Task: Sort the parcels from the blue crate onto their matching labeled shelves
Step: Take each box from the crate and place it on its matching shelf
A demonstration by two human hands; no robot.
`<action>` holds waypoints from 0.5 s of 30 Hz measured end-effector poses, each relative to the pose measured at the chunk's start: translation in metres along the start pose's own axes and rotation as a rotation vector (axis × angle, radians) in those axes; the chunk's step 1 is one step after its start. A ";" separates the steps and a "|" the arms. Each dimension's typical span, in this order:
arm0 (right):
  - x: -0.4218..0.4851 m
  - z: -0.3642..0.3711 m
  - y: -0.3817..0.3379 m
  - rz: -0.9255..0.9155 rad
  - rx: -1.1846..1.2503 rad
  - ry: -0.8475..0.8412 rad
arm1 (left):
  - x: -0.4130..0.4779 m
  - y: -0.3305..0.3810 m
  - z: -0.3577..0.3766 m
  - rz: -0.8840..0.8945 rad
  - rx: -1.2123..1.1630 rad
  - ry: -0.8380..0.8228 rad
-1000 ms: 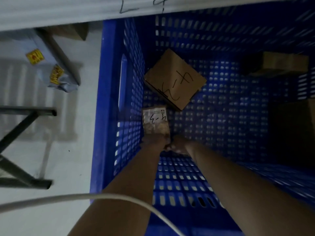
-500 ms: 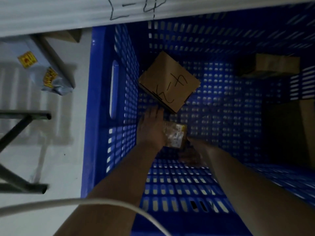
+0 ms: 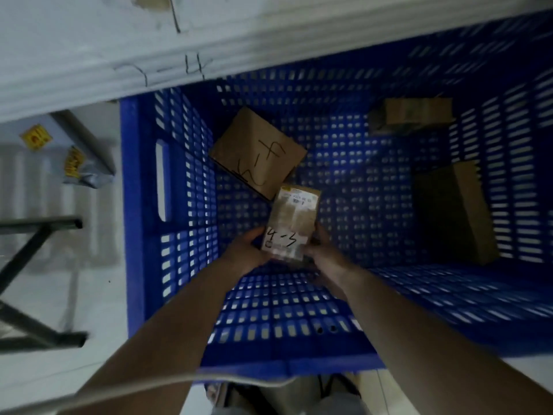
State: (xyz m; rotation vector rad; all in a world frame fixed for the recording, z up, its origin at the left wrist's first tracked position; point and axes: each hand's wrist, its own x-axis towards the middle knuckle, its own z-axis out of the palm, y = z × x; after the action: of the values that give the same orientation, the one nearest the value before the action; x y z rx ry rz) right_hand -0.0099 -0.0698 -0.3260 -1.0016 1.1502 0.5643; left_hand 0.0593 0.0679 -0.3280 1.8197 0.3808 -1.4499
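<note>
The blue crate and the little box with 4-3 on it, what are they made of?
The blue crate looks like hard moulded plastic: even colour, slightly glossy, walls full of neat slots. The little box, held by the left hand and right hand, looks like brown cardboard, probably wrapped in shiny clear tape, with a white paper label.

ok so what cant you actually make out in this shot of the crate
- Head view: the printed label on the small parcel is too small and blurred; only the handwritten 4-3 reads.
- The two boxes by the right wall show no marking: too dark.
- The shelf edge writing is smeared; only a 4 is clear.
- Left hand and right hand fingertips are hidden behind the parcel.
</note>
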 end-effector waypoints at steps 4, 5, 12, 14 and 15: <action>-0.067 -0.008 -0.015 -0.081 -0.101 -0.010 | -0.070 0.031 0.015 0.096 -0.131 -0.003; -0.082 -0.009 -0.019 -0.102 -0.097 -0.020 | -0.087 0.035 0.015 0.101 -0.167 -0.004; -0.236 -0.019 -0.085 -0.186 -0.033 0.001 | -0.236 0.084 0.004 0.349 -0.012 0.035; -0.286 -0.022 -0.102 -0.254 -0.084 -0.020 | -0.279 0.101 0.007 0.471 0.031 0.110; -0.307 -0.024 -0.108 -0.310 -0.110 -0.034 | -0.299 0.109 0.009 0.517 0.035 0.133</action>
State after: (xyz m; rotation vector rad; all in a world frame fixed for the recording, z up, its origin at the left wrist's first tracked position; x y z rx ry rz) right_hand -0.0407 -0.1066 -0.0031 -1.2337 0.9183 0.3976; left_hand 0.0309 0.0554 -0.0116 1.8689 -0.0559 -0.9863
